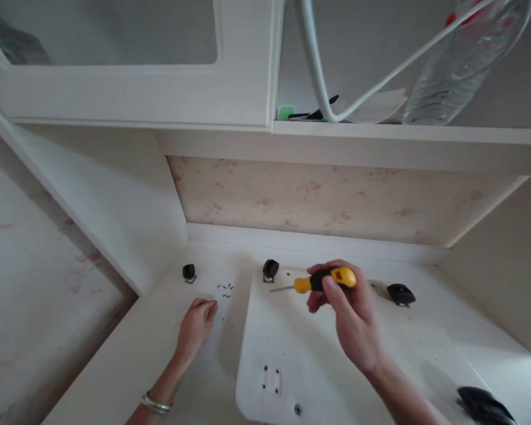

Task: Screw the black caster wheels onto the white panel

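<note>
Up close, the right hand (351, 319) has its fingers wrapped around a yellow-and-black screwdriver (318, 281) above the white board's (292, 342) far edge; the left hand (195, 324), fingers loosely curled and holding nothing, rests on the desk (128, 360) just short of small black screws (225, 288).

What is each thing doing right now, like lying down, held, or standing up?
screwdriver: held in the right hand, shaft pointing left, level.
left hand: resting on the desk, fingertips near the small screws.
small screws: loose, scattered on the desk.
white board: lying flat, holes showing.
caster wheels: standing loose, not attached.
water bottle: on the shelf, tilted.
</note>
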Available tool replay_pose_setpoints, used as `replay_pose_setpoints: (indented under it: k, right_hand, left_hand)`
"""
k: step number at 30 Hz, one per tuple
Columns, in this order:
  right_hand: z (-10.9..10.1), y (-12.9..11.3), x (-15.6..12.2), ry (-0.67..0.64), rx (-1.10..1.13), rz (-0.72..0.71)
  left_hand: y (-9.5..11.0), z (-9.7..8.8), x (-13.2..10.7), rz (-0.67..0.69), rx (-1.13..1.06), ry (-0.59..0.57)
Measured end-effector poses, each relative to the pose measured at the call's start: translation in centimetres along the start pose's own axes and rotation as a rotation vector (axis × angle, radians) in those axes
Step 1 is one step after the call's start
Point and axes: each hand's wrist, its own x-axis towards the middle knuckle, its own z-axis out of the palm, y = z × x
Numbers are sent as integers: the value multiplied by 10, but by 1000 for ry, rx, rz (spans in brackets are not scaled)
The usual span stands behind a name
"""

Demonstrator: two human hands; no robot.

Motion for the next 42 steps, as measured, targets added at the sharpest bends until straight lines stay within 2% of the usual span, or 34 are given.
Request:
replay_pose_setpoints:
  k: [4,9,13,18,21,25,28,31,35,42]
  right_hand:
    - [30,7,44,-126,-19,98]
    - [57,15,78,-233,-230,141]
    - [65,23,88,-325,-326,136]
    - [65,27,96,-361,-477,74]
    - [64,28,103,-383,-547,50]
    - [65,29,111,-393,-629,13]
    - [67,26,114,-381,-657,-16]
    - [70,19,113,-365,-647,-30]
    - [75,18,110,-405,-650,-18]
    - [79,32,108,-448,-723,-9]
  left_hand:
    - [-6,3,7,-16,12,7]
    - [-5,5,25,-10,25,7]
    - [-2,5,31,-2,15,2]
    - [5,4,28,25,-34,-3]
    - [21,1,21,58,-82,-10]
    - [58,-10,2,97,-178,-46]
    - [88,-22,-17,69,-327,-92]
    - [107,-30,-34,34,-414,-111]
    - [116,-33,-50,-6,-490,-141]
    - [114,-30,-62,-36,-512,-175]
